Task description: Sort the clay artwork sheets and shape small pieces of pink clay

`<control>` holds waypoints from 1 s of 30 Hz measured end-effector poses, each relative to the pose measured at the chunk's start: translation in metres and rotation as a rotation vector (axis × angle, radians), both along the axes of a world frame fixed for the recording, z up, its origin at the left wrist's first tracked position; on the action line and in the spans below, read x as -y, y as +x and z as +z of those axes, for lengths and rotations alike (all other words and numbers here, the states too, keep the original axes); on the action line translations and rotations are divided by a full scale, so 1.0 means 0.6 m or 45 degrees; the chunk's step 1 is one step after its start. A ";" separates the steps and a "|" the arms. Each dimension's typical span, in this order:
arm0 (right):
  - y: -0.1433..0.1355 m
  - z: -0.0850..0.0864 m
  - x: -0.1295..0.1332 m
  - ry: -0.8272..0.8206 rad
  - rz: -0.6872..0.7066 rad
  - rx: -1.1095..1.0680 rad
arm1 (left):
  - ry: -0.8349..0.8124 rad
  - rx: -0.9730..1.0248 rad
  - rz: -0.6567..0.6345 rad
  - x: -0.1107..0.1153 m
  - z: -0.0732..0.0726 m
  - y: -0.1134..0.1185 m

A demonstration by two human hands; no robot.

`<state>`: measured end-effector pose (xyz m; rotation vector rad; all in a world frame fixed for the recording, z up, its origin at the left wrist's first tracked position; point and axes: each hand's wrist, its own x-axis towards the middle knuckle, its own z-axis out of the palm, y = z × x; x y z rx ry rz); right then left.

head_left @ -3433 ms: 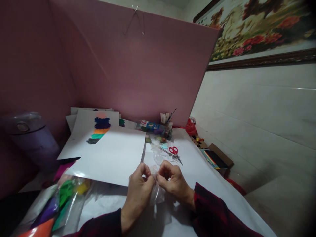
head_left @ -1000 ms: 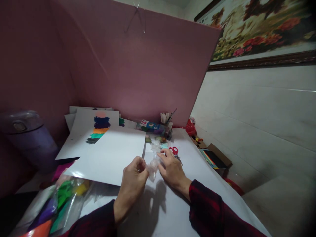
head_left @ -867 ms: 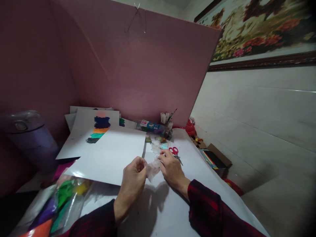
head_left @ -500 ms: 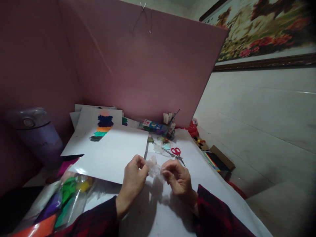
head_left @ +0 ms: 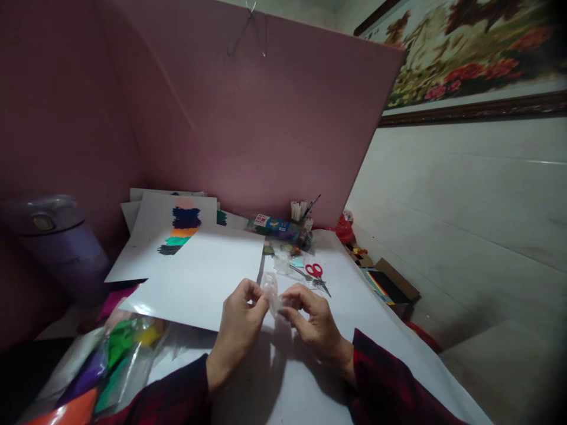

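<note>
A small crumpled clear plastic bag (head_left: 270, 288) is held between my two hands, above the white table surface. My left hand (head_left: 243, 321) pinches its left side between thumb and forefinger. On the other side my right hand (head_left: 312, 319) pinches it with thumb and fingertips. What the plastic contains, if anything, is too small to tell. Red-handled scissors (head_left: 315, 271) lie just beyond my right hand, near another clear plastic wrapper (head_left: 283, 263). A blank white sheet (head_left: 199, 277) lies to the left of my left hand.
Bags of coloured clay (head_left: 121, 342) lie at the lower left, near a lilac bottle (head_left: 62, 248). Behind are a painted sheet (head_left: 146, 236), a blue-labelled package (head_left: 274, 225) and a brush (head_left: 313, 205). A cardboard box (head_left: 394, 280) stands at the right, below the table edge.
My right hand has moved slightly left, closer to my left hand. The plastic between them has changed shape and now stands up narrower. The view has shifted slightly.
</note>
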<state>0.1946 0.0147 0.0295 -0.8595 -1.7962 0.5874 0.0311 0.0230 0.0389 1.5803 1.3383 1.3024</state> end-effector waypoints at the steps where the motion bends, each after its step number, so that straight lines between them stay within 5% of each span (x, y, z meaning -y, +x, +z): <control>1: 0.001 0.000 -0.001 -0.032 0.032 -0.077 | 0.003 -0.003 0.023 -0.001 -0.002 0.000; 5: 0.002 -0.002 -0.003 -0.104 0.222 -0.214 | 0.036 -0.027 0.005 -0.001 -0.005 0.001; 13: 0.000 -0.003 -0.003 -0.114 -0.043 -0.119 | 0.148 -0.116 -0.270 0.014 -0.004 0.002; 20: 0.005 0.006 -0.003 -0.399 -0.003 -0.116 | 0.195 -0.140 -0.346 0.017 -0.004 0.000; 24: 0.006 0.012 -0.001 -0.311 -0.031 -0.028 | 0.209 -0.165 -0.374 0.018 -0.004 0.001; 30: -0.002 0.000 0.005 0.008 -0.333 0.185 | 0.078 -0.144 -0.415 0.032 -0.004 0.013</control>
